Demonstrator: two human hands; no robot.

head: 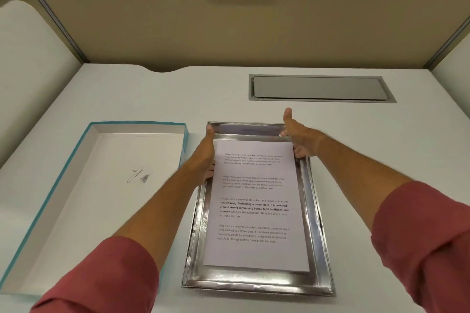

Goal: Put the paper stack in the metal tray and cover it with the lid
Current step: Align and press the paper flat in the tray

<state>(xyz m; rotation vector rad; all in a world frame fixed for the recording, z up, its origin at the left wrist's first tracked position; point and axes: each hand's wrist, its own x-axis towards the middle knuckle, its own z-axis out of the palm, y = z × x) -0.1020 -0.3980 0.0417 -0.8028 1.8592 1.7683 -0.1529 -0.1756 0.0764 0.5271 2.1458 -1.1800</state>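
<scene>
white desk [356,160], booth 215 | paper stack [254,206] flat in metal tray [256,284], near front edge | left hand [203,157], right hand [298,137] pinching stack's far sides | lid [76,185] left: light, rigid, grip long rims

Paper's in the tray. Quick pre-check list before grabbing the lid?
1. Paper stack inside metal tray: ok.
2. Stack flat, within the rim: ok, slightly skewed.
3. Left hand and right hand off the paper: not ok, fingers at its edges.
4. Lid within reach, left of the tray, open side up: ok.
5. Lid fits the tray: cannot tell.
</scene>
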